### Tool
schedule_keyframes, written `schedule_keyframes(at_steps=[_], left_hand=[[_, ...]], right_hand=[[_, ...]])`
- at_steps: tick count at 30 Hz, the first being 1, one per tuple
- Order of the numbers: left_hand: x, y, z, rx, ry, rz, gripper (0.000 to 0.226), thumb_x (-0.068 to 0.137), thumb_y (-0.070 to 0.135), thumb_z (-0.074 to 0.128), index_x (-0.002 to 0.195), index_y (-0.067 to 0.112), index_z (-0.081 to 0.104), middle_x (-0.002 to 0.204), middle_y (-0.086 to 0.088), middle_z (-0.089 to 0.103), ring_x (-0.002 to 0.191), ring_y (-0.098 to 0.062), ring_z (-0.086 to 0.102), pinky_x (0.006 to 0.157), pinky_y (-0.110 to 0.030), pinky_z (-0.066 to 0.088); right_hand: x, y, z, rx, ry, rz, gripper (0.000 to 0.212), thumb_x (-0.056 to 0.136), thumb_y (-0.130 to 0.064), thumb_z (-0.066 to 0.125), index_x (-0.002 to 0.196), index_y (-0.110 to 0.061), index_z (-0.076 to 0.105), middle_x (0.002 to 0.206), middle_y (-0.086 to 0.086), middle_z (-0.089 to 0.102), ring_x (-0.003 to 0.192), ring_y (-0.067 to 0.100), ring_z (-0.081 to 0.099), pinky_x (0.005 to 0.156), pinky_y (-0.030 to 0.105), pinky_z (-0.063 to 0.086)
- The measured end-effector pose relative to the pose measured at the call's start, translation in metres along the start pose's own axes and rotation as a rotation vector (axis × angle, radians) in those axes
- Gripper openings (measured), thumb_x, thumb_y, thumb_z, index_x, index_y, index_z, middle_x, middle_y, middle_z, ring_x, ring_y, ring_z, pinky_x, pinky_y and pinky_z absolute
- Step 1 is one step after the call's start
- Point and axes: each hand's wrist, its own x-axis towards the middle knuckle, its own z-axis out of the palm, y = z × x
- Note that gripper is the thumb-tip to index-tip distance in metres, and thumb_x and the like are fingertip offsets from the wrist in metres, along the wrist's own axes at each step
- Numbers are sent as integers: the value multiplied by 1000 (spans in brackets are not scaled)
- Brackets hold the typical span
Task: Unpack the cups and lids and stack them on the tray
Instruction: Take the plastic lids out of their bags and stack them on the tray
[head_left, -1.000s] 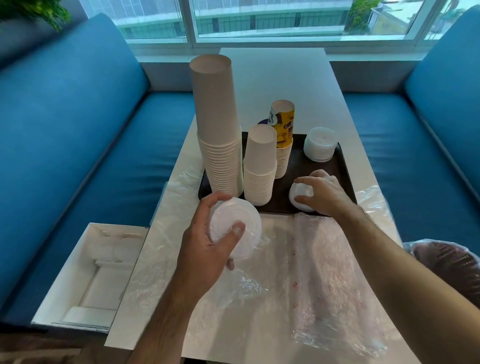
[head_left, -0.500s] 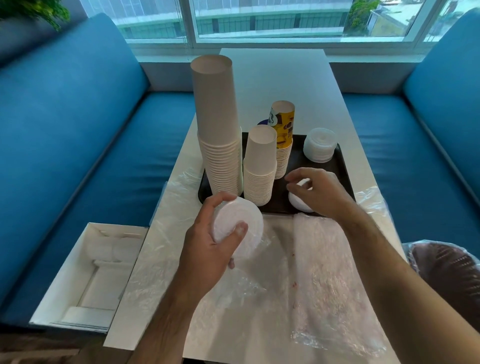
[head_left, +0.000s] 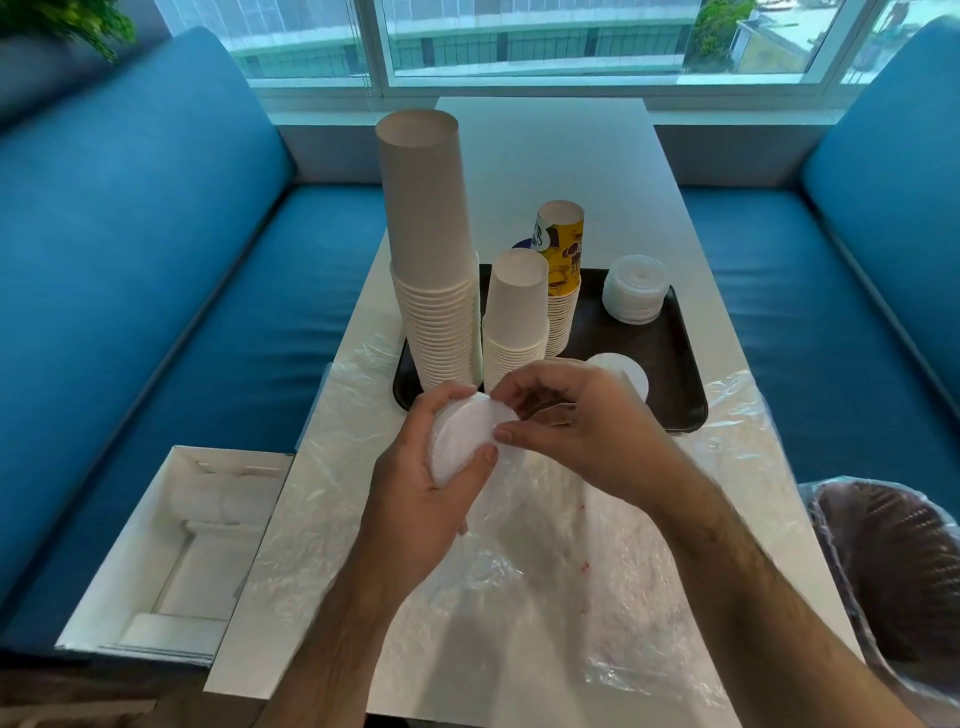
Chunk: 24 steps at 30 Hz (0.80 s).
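No legible text. Yellow printed cup (head_left: 563, 249), tray (head_left: 675, 364) 12 o'clock: brown graphics, lettering too blurred to read.

The right hand (head_left: 582, 426) covers the near part of the flat white lid stack (head_left: 623, 371) on the dark rectangular tray (head_left: 675, 364). A blue object (head_left: 523, 244) behind the tall paper cup stacks (head_left: 431, 270) is mostly hidden, perhaps a lid. The lined wastebasket (head_left: 898, 571) is cut off at the right edge.

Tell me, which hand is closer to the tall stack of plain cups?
Left. The left hand sits just in front of the tall cup stack's base, gripping the lids. The right hand is further right, in front of the shorter stack.
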Motion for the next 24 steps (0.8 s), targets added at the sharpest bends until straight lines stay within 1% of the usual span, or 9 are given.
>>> schedule_keyframes(at_steps=[3, 6, 9, 11, 13, 15, 18, 21, 24], left_hand=[[-1, 1, 1, 24, 5, 3, 43, 72, 56, 59, 111, 59, 41, 109, 41, 41, 97, -1, 55, 79, -28, 61], [-2, 1, 2, 48, 13, 23, 42, 72, 56, 59, 110, 60, 40, 108, 43, 40, 96, 2, 54, 80, -20, 56], [-3, 0, 3, 61, 11, 45, 43, 73, 56, 60, 109, 63, 38, 103, 48, 40, 96, 7, 55, 83, -17, 55], [-3, -2, 3, 61, 4, 60, 42, 74, 56, 61, 109, 63, 40, 99, 53, 43, 99, 15, 54, 84, -16, 54], [-3, -4, 4, 72, -4, 80, 40, 75, 56, 61, 110, 63, 43, 100, 55, 44, 103, 21, 50, 85, -18, 55], [-3, -4, 5, 85, -7, 89, 39, 76, 55, 61, 110, 63, 44, 102, 54, 46, 104, 17, 52, 88, -25, 58], [-4, -2, 7, 67, -2, 75, 39, 75, 54, 60, 110, 60, 45, 109, 43, 45, 102, 2, 57, 88, -35, 60], [-4, -1, 7, 61, 5, 79, 40, 75, 54, 61, 111, 59, 45, 111, 40, 45, 102, -2, 58, 88, -37, 60], [-3, -1, 7, 77, 10, 76, 40, 74, 55, 61, 110, 59, 44, 110, 40, 45, 101, -1, 57, 88, -37, 60]], right_hand=[[-1, -2, 0, 4, 7, 26, 31, 80, -26, 83, 106, -35, 70, 98, -21, 68, 93, -6, 64, 75, 5, 51], [-2, -4, -1, -3, 16, 32, 38, 79, -27, 84, 113, -37, 68, 100, -23, 66, 93, -6, 63, 75, 6, 51], [-4, -6, -3, -44, 6, 21, 35, 80, -29, 82, 113, -33, 72, 101, -20, 69, 93, -2, 65, 80, 5, 51], [-5, -6, -4, -50, 8, 13, 32, 79, -27, 83, 110, -32, 73, 100, -18, 70, 92, 0, 66, 81, 6, 51], [-5, -6, -5, -41, 12, 2, 29, 79, -25, 84, 105, -30, 73, 98, -17, 70, 91, 1, 66, 80, 8, 53], [-5, -7, -7, -28, 5, 13, 28, 78, -23, 85, 103, -28, 73, 97, -16, 69, 90, 3, 67, 83, 12, 55], [-5, -9, -8, -19, -2, 20, 28, 79, -23, 84, 103, -28, 72, 98, -16, 69, 90, 3, 68, 85, 15, 56], [-5, -10, -8, -43, 14, 10, 28, 78, -24, 84, 103, -29, 73, 97, -16, 70, 89, 2, 68, 84, 11, 54], [-7, -12, -9, -75, 39, -4, 28, 77, -24, 85, 100, -30, 72, 94, -18, 67, 88, -2, 65, 80, 6, 52]])
